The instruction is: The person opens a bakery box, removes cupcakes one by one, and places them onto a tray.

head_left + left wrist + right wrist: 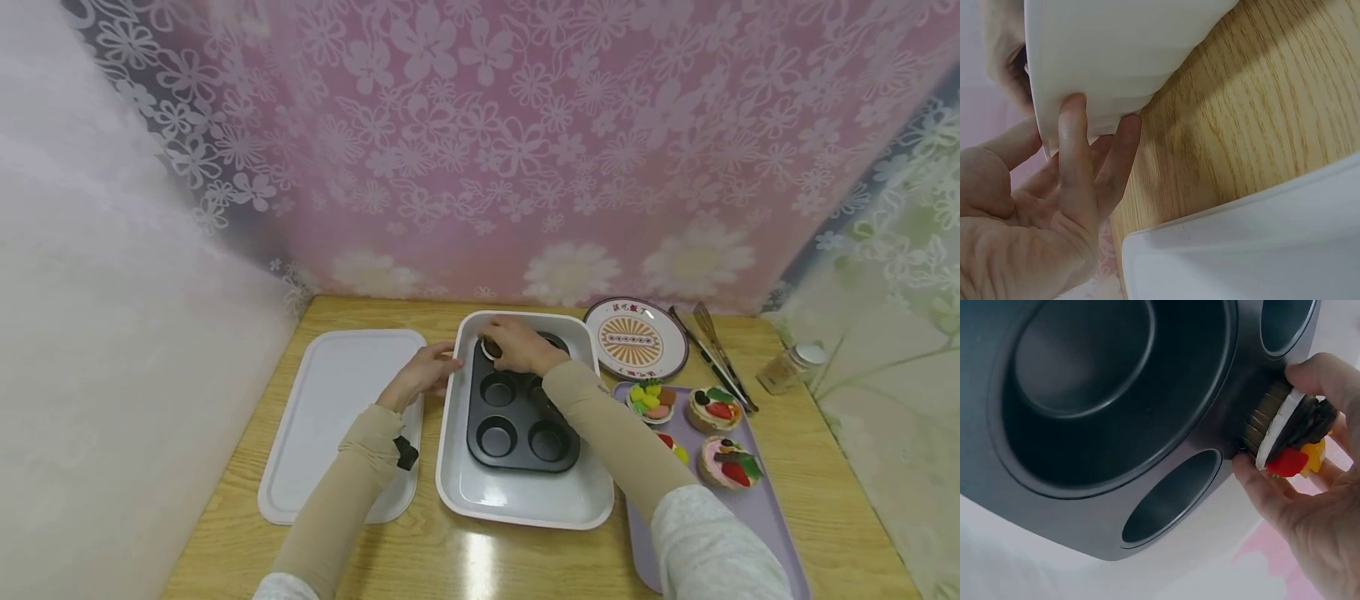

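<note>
Sleeved forearms in beige reach up from the near edge of the wooden bench (810,500). At the far end of the black six-cup metal muffin pan (521,417), the right hand (517,346) pinches a small toy cupcake with white icing and a dark, red and yellow topping (1285,440) — its grip is closed round the cake, thumb and fingers on either side, right against the pan's rim. The pan lies in a white rectangular baking dish (525,500) at mid-bench. The left hand (420,375) presses straight fingers (1075,162) against the dish's left wall, its grip loose and holding nothing. A flat white lid (330,400) lies just left of the dish — a lilac tray (772,508) with more decorated cakes sits along the right edge.
</note>
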A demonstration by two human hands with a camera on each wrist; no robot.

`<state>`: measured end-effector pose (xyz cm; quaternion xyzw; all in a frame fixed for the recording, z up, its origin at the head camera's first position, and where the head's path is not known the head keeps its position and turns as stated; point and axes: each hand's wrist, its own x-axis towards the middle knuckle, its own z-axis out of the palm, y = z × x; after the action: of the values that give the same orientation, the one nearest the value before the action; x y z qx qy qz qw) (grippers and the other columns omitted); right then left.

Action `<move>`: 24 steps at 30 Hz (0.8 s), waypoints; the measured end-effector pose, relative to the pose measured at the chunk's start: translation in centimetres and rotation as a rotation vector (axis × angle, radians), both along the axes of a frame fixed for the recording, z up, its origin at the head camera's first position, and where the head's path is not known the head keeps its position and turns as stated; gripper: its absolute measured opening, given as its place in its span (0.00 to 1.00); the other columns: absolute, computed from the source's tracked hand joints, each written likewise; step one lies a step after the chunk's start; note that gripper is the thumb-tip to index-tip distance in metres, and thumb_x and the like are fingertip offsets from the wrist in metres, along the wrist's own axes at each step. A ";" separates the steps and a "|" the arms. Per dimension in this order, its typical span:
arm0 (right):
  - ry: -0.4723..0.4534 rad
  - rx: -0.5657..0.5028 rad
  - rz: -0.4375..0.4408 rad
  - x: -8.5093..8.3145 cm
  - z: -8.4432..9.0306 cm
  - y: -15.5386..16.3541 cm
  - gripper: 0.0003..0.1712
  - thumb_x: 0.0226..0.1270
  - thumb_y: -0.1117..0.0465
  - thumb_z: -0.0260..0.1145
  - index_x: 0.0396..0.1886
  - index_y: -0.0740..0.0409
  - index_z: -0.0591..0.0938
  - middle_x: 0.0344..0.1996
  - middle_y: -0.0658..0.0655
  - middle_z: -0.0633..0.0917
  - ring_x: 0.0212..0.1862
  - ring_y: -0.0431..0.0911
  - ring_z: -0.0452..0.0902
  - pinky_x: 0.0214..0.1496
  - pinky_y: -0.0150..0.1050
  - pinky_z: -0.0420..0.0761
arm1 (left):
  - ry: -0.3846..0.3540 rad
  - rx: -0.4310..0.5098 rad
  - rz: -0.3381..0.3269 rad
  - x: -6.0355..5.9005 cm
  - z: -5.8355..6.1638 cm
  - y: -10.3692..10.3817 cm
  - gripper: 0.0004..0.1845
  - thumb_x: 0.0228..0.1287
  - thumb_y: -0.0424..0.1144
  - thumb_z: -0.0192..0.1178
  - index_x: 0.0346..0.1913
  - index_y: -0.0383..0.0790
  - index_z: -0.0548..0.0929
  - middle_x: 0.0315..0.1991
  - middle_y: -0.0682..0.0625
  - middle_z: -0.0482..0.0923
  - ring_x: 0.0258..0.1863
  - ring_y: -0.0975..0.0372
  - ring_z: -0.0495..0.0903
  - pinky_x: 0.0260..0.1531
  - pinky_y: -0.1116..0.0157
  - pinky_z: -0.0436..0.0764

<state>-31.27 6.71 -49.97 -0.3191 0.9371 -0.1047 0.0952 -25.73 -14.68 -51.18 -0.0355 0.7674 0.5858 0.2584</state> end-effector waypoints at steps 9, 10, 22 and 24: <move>0.000 -0.006 0.017 0.0 0.2 0.1 0.32 0.56 0.61 0.74 0.63 0.51 0.76 0.62 0.56 0.74 0.58 0.51 0.73 0.61 0.48 0.74 | 0.003 -0.003 -0.002 -0.2 -0.1 0.1 0.26 0.72 0.44 0.56 0.71 0.50 0.67 0.65 0.42 0.74 0.55 0.48 0.82 0.38 0.60 0.86; -0.008 -0.015 0.008 -0.1 0.2 0.2 0.32 0.56 0.61 0.73 0.63 0.51 0.75 0.62 0.56 0.74 0.58 0.51 0.72 0.60 0.48 0.74 | 0.003 -0.004 -0.002 -0.2 -0.1 0.1 0.26 0.72 0.44 0.56 0.71 0.50 0.67 0.65 0.42 0.74 0.54 0.49 0.82 0.38 0.60 0.86; 0.007 -0.085 -0.037 0.0 1.3 0.6 0.33 0.56 0.59 0.73 0.63 0.45 0.75 0.64 0.55 0.71 0.61 0.57 0.68 0.60 0.52 0.75 | 0.010 0.004 0.005 -0.3 -0.8 -0.1 0.26 0.72 0.44 0.56 0.71 0.51 0.67 0.65 0.42 0.73 0.55 0.48 0.81 0.39 0.60 0.87; 0.012 -0.097 -0.038 0.1 1.7 0.7 0.34 0.56 0.60 0.73 0.64 0.45 0.75 0.63 0.55 0.71 0.61 0.57 0.67 0.57 0.51 0.76 | 0.013 0.005 0.005 -0.3 -0.8 -0.1 0.26 0.72 0.44 0.56 0.71 0.51 0.67 0.65 0.42 0.73 0.55 0.48 0.81 0.39 0.59 0.87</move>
<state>-31.20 7.46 -48.32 -0.3062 0.9373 -0.1498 0.0721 -26.05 -14.79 -51.99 -0.0330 0.7675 0.5885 0.2520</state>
